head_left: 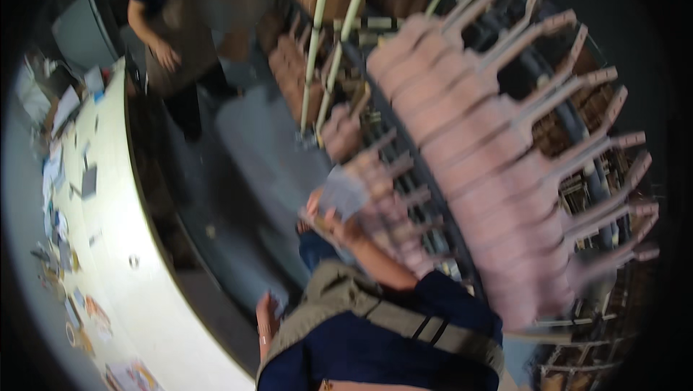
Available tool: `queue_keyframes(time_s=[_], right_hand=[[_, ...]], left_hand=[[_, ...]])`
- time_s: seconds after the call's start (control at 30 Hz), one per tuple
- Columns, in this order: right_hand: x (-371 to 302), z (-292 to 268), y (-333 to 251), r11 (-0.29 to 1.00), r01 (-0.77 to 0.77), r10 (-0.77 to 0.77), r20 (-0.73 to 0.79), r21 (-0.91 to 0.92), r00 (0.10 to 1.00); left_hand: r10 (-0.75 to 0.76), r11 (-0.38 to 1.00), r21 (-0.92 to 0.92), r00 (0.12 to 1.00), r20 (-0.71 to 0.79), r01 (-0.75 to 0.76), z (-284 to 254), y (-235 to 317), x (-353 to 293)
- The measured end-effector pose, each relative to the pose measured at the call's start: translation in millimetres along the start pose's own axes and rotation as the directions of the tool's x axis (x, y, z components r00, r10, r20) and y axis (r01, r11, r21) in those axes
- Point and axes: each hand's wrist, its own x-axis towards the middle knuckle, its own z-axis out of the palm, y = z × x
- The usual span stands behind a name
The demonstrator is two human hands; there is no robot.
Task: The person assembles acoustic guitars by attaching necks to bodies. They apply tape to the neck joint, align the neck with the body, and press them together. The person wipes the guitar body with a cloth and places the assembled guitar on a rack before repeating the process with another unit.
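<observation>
the right hand (338,226) grips a pale sheet (344,194) by the low pink row (406,229). the left hand (266,317) hangs near the white table (155,283); blur, so i cannot tell its grip. carrying the sheet seems the step; next needs a steady hold.

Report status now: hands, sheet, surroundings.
Right hand gripping grey sheet. Left hand low, grip unclear. Pink parts crowd right side; co-worker ahead, left.

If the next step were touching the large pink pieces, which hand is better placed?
Probably the right hand: it is nearer the large pink pieces, though it holds a blurred greyish sheet. The left hand is farther away.
</observation>
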Motion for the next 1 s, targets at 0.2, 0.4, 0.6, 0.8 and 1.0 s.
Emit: queue_keyframes(time_s=[0.2, 0.4, 0.6, 0.8, 1.0], right_hand=[[134.2, -37.1, -19.1, 0.838, 0.239, -0.216, 0.105, -0.490, 0.971], [185.1, -81.7, 22.9, 0.697, 0.152, -0.096, 0.119, -0.701, 0.988], [181.5, -116.4, 87.2, 0.483, -0.022, 0.063, 0.009, -0.875, 0.998], [156.8, -181.6, 191.6, 0.475, -0.544, 0.213, -0.510, -0.692, 0.834], [146.6, -229.2, 146.5, 0.496, -0.699, 0.197, -0.718, -0.515, 0.668]], left_hand=[[-0.008, 0.997, -0.074, 0.971, -0.240, -0.010, -27.6, -20.2, 117.3], [0.012, 1.000, -0.020, 0.959, -0.283, -0.018, -3.3, -2.9, 199.3], [0.134, 0.990, -0.026, 0.975, -0.178, -0.141, -40.1, -6.5, 270.0], [0.269, 0.890, 0.412, 0.954, -0.129, -0.196, 10.0, 81.0, 214.3], [0.289, 0.776, 0.615, 0.945, -0.153, -0.138, 30.9, 88.7, 170.6]])
